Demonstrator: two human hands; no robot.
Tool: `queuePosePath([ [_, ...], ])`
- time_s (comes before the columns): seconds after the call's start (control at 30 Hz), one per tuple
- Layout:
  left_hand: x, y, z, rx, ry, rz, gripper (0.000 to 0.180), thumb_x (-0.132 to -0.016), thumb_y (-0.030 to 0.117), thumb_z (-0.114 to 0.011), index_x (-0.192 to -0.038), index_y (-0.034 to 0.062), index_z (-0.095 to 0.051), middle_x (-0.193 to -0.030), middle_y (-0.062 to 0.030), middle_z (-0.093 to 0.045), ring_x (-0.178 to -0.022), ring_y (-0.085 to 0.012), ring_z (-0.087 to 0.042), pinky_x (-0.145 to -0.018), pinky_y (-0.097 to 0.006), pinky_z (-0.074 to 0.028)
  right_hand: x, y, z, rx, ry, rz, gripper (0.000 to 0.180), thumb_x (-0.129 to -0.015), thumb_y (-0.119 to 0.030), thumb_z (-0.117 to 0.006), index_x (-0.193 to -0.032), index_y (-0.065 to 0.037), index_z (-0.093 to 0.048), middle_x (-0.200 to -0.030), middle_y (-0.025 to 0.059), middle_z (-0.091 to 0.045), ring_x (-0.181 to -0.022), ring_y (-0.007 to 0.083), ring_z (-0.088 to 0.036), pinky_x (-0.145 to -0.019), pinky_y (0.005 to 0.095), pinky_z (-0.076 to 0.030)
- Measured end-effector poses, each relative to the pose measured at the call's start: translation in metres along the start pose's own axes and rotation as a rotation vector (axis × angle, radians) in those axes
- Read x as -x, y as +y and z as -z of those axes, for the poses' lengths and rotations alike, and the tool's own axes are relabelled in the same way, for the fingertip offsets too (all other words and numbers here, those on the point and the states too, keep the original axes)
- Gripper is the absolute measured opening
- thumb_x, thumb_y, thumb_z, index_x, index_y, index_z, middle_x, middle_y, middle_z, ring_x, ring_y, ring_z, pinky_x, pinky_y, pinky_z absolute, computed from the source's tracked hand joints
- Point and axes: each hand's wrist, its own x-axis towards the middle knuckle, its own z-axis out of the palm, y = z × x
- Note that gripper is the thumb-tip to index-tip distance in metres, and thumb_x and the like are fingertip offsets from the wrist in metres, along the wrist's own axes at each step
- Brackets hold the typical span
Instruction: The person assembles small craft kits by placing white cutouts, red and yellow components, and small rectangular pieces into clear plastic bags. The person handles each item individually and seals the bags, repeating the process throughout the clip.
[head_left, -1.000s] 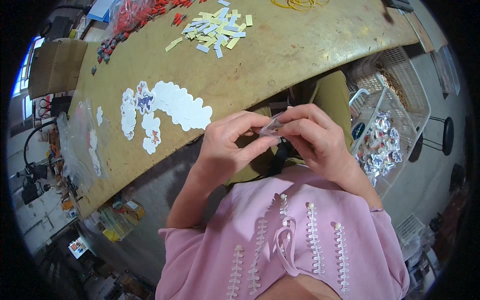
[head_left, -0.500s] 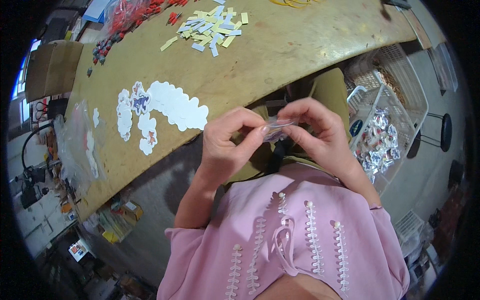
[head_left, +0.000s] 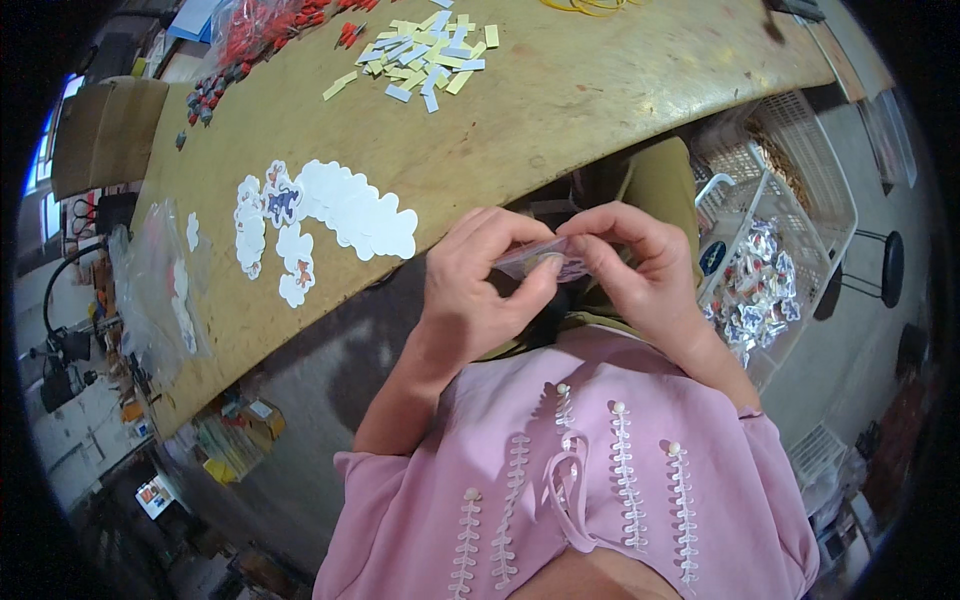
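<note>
Over my lap, both hands hold a small clear plastic bag (head_left: 522, 261) with something printed and colourful inside. My left hand (head_left: 470, 290) is closed on its left part, thumb pressed against it. With thumb and fingertips, my right hand (head_left: 645, 275) pinches the bag's right end. On the table to the left lie overlapping white scalloped cut-outs (head_left: 345, 205), mostly blank side up. Among them is a cut-out with a dark blue printed figure (head_left: 283, 198); a few others show small orange and brown figures.
The brown table (head_left: 520, 130) bears a pile of yellow and pale blue slips (head_left: 430, 60), red and grey small parts (head_left: 215, 90) and a clear plastic bag (head_left: 160, 290). At my right stands a white basket (head_left: 820, 180) beside a bin of many small bagged pieces (head_left: 755, 290). A cardboard box (head_left: 110, 135) is far left.
My left hand has shifted slightly right along the bag, and its thumb now lies further over it. The bag has turned, showing more of its left part.
</note>
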Motion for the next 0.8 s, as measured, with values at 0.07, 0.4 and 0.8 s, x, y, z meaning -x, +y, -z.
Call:
queuePosePath([
  [0.07,-0.001,-0.001,-0.006,-0.070,0.036,-0.045,0.014,-0.079,0.001,-0.080,-0.088,0.0049,-0.070,-0.084,-0.0087,-0.069,-0.076,-0.0291,-0.065,-0.069,-0.039,-0.052,0.000,-0.001,-0.004,0.166,0.007,0.114,0.006,-0.096,0.001,-0.071,-0.102,0.002,-0.073,-0.089,0.0091,-0.075,-0.084,0.0155,-0.072,-0.075,0.0299,-0.057],
  [0.4,0.011,-0.003,0.005,0.009,0.001,-0.174,0.014,-0.076,0.001,-0.074,-0.083,0.0068,-0.063,-0.079,-0.0098,-0.063,-0.079,-0.0328,-0.063,-0.071,-0.043,-0.052,0.009,-0.013,0.056,0.018,0.137,0.011,0.016,-0.105,-0.002,-0.062,-0.118,-0.002,-0.072,-0.111,0.0088,-0.076,-0.101,0.0108,-0.069,-0.079,0.0253,-0.055],
  [0.8,0.059,-0.032,0.104,-0.337,0.390,0.178,0.007,-0.093,0.009,-0.076,-0.093,0.0062,-0.069,-0.079,-0.0089,-0.068,-0.068,-0.0225,-0.067,-0.066,-0.038,-0.053,0.059,0.036,0.258,1.376,0.342,-0.326,0.027,-0.109,-0.019,-0.061,-0.124,0.003,-0.067,-0.116,0.0232,-0.076,-0.108,0.0346,-0.074,-0.092,0.0434,-0.057],
])
